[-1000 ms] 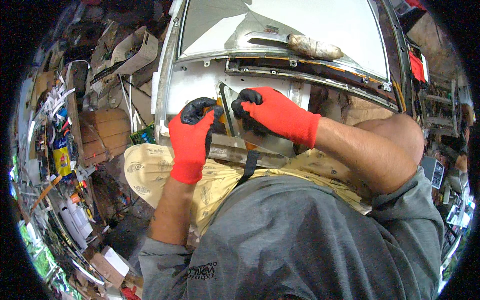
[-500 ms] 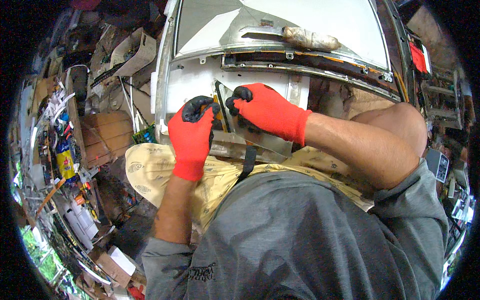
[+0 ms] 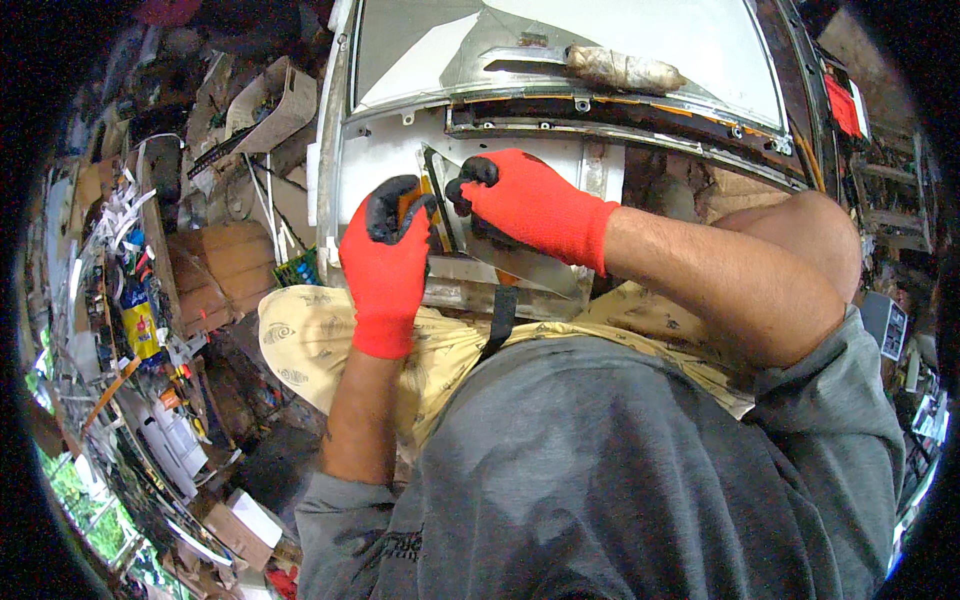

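some dark lettering (image 3: 402,546) on grey shirt (image 3: 610,460), below left hand (image 3: 386,255)

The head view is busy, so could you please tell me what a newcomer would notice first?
The bright red gloves probably come first, on the left hand and right hand near the middle. Next might be the wrapped-handled tool lying on the pale panel at the top, then the yellow packet at far left.

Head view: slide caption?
Gloved left hand and right hand close together near a wrapped-handle knife on a framed panel.
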`<action>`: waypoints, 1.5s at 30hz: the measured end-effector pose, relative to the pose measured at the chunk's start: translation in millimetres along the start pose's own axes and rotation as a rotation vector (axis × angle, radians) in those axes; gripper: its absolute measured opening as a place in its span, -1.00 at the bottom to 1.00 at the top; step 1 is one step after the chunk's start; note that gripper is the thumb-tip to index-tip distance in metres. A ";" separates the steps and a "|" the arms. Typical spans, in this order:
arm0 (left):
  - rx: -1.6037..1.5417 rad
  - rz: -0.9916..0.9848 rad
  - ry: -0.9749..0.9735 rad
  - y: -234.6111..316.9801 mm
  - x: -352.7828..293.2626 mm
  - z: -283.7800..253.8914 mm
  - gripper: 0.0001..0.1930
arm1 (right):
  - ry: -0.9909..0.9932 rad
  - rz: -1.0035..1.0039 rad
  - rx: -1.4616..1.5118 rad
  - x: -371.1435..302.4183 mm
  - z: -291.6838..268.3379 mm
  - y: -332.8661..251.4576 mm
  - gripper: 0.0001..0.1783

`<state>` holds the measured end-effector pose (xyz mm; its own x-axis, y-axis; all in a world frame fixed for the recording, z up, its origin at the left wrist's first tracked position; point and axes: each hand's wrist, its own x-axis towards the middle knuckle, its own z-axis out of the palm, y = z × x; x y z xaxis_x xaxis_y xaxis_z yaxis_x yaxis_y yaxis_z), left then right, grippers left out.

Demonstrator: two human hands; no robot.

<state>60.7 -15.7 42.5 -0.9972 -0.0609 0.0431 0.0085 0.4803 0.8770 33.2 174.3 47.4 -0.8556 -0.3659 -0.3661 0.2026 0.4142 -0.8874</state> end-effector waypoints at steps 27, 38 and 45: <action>-0.514 -0.423 -0.258 -12.6 2.4 -12.6 -0.80 | -0.003 -0.097 0.579 8.3 -3.7 11.9 -0.70; -0.065 -0.233 -0.191 46.1 25.5 -67.1 -0.79 | 0.496 -0.278 -0.512 -21.4 -97.4 -2.9 -0.70; 0.657 0.071 -0.495 65.6 40.7 -66.1 -0.76 | 0.450 -0.240 -0.975 -42.7 -114.6 4.1 -0.70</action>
<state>25.6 -44.5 133.4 -0.9144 0.3079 -0.2628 0.1808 0.8915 0.4153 16.0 287.2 91.5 -0.9579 -0.2698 0.0981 -0.2860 0.9258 -0.2472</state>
